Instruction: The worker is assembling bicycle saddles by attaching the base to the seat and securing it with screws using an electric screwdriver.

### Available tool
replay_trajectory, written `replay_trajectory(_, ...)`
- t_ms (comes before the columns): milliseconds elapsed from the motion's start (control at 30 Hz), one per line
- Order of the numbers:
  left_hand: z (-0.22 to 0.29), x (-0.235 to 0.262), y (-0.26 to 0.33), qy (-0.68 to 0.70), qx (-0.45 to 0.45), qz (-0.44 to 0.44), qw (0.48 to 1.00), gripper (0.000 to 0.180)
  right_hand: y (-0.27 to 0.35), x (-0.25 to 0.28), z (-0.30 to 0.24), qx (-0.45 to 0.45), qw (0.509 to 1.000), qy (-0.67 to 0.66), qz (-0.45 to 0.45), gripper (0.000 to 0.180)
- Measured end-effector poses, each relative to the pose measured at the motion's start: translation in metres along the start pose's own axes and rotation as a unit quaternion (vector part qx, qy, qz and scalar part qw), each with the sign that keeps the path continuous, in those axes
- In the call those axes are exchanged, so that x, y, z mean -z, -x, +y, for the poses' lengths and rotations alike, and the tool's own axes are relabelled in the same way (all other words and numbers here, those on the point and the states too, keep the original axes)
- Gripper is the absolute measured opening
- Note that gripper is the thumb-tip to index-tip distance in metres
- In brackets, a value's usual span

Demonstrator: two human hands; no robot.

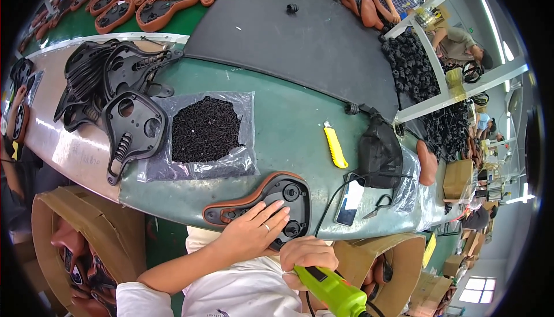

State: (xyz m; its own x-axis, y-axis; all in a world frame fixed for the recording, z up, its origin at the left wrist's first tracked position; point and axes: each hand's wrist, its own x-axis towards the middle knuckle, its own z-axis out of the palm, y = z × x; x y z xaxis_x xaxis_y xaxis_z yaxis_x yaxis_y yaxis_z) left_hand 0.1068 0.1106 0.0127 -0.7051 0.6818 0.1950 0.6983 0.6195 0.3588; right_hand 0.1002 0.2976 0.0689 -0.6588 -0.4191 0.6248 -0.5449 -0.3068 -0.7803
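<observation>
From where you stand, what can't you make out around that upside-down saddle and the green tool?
Head view only:
- Tip of the green power tool: hidden behind the right hand, so its contact with the saddle is unclear.
- Saddle's near edge: covered by the left hand, lying flat on it.
- Tool's rear end: cut off by the lower edge.
- Dark pieces in the plastic bag: too small to identify.

Green workbench (288,126) under bright ceiling strip lights (489,14).
</observation>
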Motion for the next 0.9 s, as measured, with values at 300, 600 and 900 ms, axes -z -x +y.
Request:
replay_trajectory(300, -0.006, 0.016, 0.002, 0.030, 0.019, 0.018, 0.999, 0.088, -0.011, -0.007, -0.018, -0.002, 0.998, -0.003, 0.062, 0.037)
replay_trajectory(600, -0.024, 0.009, 0.028, 0.093, 0.195, 0.021, 0.976, 0.097, 0.000, -0.019, -0.084, 0.093, 0.985, -0.076, 0.122, 0.033)
replay_trajectory(900, 0.012, -0.014, -0.047, 0.497, 0.095, -0.042, 0.862, 0.040, -0.001, -0.006, -0.102, 0.143, 0.979, -0.123, 0.084, 0.028)
